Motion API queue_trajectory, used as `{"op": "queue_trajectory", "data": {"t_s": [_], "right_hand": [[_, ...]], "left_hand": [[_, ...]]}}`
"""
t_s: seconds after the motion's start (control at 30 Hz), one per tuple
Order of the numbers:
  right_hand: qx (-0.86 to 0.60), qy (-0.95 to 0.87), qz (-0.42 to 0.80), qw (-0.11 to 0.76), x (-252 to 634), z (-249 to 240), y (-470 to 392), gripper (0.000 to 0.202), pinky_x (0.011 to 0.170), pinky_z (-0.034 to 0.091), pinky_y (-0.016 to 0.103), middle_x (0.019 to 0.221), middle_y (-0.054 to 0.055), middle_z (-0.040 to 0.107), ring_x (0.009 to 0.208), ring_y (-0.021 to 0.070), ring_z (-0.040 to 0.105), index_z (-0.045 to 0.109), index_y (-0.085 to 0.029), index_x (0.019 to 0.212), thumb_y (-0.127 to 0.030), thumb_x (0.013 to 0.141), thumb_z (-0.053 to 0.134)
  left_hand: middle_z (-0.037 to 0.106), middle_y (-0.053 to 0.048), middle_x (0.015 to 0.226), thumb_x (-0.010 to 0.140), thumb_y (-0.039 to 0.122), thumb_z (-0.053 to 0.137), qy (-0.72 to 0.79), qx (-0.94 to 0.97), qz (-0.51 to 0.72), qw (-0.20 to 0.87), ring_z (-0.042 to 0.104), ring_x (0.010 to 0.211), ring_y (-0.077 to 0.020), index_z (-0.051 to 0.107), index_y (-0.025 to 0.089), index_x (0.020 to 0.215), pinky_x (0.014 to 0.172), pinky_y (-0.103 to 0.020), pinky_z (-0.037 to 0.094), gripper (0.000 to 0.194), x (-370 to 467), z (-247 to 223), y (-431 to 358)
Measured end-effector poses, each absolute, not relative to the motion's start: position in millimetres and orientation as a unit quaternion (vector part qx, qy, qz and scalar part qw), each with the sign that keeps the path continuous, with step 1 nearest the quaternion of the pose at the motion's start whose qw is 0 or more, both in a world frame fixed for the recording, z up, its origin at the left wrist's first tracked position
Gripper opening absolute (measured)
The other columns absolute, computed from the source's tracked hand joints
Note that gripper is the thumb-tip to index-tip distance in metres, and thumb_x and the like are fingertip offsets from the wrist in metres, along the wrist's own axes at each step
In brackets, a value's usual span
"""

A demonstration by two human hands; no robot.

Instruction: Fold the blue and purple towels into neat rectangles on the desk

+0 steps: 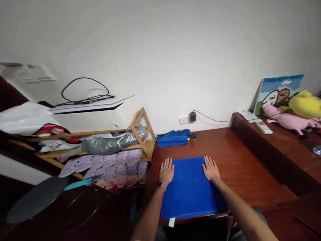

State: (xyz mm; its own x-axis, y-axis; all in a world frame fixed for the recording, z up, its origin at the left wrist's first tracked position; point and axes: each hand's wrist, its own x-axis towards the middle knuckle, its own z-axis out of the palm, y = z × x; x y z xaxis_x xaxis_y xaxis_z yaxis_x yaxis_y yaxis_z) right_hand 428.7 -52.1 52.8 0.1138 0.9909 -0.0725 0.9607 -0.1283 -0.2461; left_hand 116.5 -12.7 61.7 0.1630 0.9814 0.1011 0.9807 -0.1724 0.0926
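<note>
Cloth (pixel 190 187) laid flat; left hand (pixel 167 172), right hand (pixel 211 170) at far corners, fingers open; back cloths (pixel 172 141) maybe folded already (bit blurry)

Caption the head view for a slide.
Two hands press flat on the far corners of a blue cloth on a wooden table.

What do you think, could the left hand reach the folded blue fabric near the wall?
Probably yes: the left hand lies at the spread blue cloth's far left corner, and only bare brown wooden tabletop shows between it and the folded fabric.
</note>
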Motion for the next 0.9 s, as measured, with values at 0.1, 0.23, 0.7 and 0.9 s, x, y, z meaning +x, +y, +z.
{"op": "queue_trajectory", "data": {"t_s": [0.1,0.23,0.7,0.9], "right_hand": [[-0.743,-0.655,0.115,0.074,428.5,51.9,-51.6,0.07,0.13,0.002,0.041,0.175,0.003,0.017,0.161,0.0198,0.009,0.016,-0.014,0.167,-0.046,0.105,0.012],[-0.741,-0.658,0.116,0.071,429.4,52.0,-50.8,0.07,0.13,0.002,0.041,0.175,0.003,0.016,0.161,0.0195,0.008,0.016,-0.014,0.167,-0.045,0.105,0.014],[-0.741,-0.657,0.115,0.072,430.0,48.1,-50.4,0.071,0.13,0.002,0.041,0.174,0.002,0.017,0.161,0.0192,0.009,0.015,-0.016,0.168,-0.048,0.105,0.012],[-0.742,-0.658,0.109,0.067,430.6,45.9,-50.2,0.071,0.13,0.003,0.042,0.174,0.003,0.018,0.161,0.0196,0.01,0.016,-0.016,0.168,-0.048,0.105,0.012]], "left_hand": [[0.031,-0.008,0.17,0.109,0.04,0.02,0.601,0.791,0.11,-0.009,0.024,0.159,-0.0239,0.029,0.019,0.165,0.13,-0.049,0.021,0.06,157.0,67.1,-17.1],[0.031,-0.006,0.171,0.109,0.041,0.019,0.517,0.844,0.141,0.023,0.023,0.159,-0.0212,0.024,0.022,0.166,0.131,-0.048,0.021,0.06,241.5,61.9,-24.5],[0.034,-0.006,0.169,0.109,0.045,0.021,0.601,0.797,0.066,0.0,0.027,0.158,-0.0244,0.029,0.024,0.165,0.129,-0.05,0.023,0.06,132.1,53.9,-1.9],[0.036,-0.005,0.168,0.108,0.044,0.025,0.619,0.781,0.077,-0.015,0.028,0.158,-0.0242,0.027,0.026,0.165,0.13,-0.05,0.02,0.06,95.7,54.8,5.3]]}}
